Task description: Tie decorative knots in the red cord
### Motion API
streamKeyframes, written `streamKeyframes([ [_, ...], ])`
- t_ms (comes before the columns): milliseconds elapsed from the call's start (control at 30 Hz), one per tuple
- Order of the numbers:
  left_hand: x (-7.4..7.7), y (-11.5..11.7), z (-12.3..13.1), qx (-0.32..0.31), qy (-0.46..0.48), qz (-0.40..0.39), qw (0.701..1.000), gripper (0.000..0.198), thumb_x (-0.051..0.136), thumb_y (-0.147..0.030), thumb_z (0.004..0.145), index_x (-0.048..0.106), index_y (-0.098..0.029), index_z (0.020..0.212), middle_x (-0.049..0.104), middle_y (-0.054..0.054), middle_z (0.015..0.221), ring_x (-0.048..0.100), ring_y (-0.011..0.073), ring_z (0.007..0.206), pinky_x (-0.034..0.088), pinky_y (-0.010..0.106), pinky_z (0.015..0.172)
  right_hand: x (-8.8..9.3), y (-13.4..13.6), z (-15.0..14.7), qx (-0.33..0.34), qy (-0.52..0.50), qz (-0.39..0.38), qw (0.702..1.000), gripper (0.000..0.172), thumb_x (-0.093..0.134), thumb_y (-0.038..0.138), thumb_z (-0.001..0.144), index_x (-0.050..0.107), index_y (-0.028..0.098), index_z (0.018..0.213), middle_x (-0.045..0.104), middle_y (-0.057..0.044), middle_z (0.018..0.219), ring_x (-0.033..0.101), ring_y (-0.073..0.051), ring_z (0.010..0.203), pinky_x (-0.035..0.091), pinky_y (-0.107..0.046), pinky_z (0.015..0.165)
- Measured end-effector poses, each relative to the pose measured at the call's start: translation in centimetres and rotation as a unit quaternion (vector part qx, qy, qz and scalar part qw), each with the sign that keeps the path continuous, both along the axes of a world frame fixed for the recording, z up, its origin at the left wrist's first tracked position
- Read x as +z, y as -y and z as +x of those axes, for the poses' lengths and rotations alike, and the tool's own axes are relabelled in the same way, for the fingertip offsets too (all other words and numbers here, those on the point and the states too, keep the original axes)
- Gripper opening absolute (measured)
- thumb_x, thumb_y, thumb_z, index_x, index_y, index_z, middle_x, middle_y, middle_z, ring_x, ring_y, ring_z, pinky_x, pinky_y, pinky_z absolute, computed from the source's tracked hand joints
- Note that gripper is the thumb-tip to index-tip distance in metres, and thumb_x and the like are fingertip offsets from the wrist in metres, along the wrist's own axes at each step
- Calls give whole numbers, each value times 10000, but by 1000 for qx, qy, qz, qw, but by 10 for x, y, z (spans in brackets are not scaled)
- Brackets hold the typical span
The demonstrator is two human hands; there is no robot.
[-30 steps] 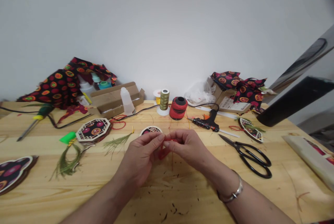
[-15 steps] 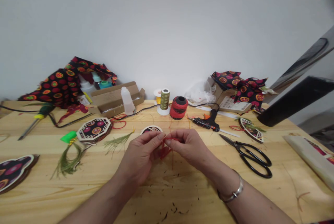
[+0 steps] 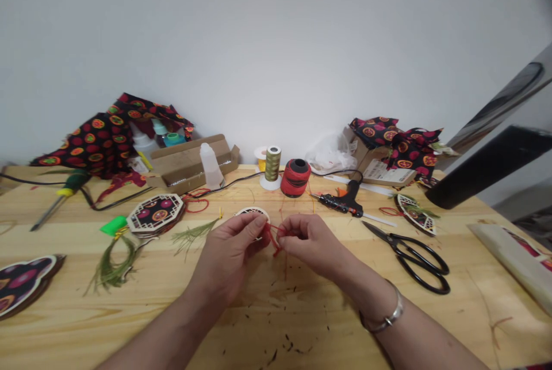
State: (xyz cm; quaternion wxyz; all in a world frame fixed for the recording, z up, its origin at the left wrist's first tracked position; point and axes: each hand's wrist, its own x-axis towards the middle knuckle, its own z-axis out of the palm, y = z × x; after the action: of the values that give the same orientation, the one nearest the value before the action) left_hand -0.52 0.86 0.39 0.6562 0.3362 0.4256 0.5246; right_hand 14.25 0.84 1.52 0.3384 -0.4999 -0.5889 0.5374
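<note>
Between my two hands a red cord (image 3: 272,238) is stretched and looped above the wooden table. My left hand (image 3: 233,243) pinches one part of it between thumb and forefinger. The fingers of my right hand (image 3: 310,242) are curled shut on another part, to the right. Partly hidden behind my left hand lies a round ornament with a pale lattice rim (image 3: 251,211). Beyond the hands stand a spool of red cord (image 3: 295,178) and a spool of olive thread (image 3: 272,164). A thin red strand runs down the table from the red spool's side.
Black-handled scissors (image 3: 409,255) lie at the right, below a black glue gun (image 3: 345,201). To the left are an octagonal ornament (image 3: 156,214), an olive tassel (image 3: 112,263) and a screwdriver (image 3: 58,203). A white squeeze bottle (image 3: 211,168) stands by an open cardboard box (image 3: 190,162).
My hands have drawn slightly apart, with the left moving a little left. More of the red cord now shows between them. The things on the table have not moved.
</note>
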Motion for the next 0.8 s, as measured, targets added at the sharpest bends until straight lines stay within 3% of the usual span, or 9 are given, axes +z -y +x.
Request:
streamKeyframes([
  [267, 0, -3, -3, 6, 21, 8, 1000, 137, 657, -262, 726, 626, -134, 688, 628, 17, 702, 562, 122, 678, 484, 233, 629, 6, -4, 7, 42, 53, -4, 998, 61, 439, 117, 563, 484, 154, 546, 399, 51, 516, 337, -74, 505, 240, -199, 459],
  [567, 2, -5, -6, -3, 92, -2, 996, 124, 639, -234, 745, 603, -133, 682, 605, 11, 650, 559, 119, 635, 486, 248, 624, -3, -16, 15, -5, 158, 12, 987, 88, 441, 177, 587, 506, 156, 531, 393, 46, 497, 348, -82, 490, 238, -211, 456],
  [667, 6, -4, -6, -11, 121, -4, 993, 121, 626, -205, 755, 582, -138, 663, 578, -5, 618, 554, 112, 625, 482, 244, 630, -4, -18, 20, -31, 228, 42, 972, 96, 447, 182, 592, 519, 162, 533, 439, 34, 500, 387, -96, 492, 250, -221, 457],
  [800, 9, -3, -6, -34, 143, 14, 989, 146, 594, -177, 777, 556, -142, 640, 542, -19, 586, 531, 98, 583, 465, 225, 593, -6, -19, 29, -76, 350, 98, 928, 104, 470, 198, 619, 569, 174, 594, 561, -9, 600, 476, -136, 558, 306, -241, 495],
])
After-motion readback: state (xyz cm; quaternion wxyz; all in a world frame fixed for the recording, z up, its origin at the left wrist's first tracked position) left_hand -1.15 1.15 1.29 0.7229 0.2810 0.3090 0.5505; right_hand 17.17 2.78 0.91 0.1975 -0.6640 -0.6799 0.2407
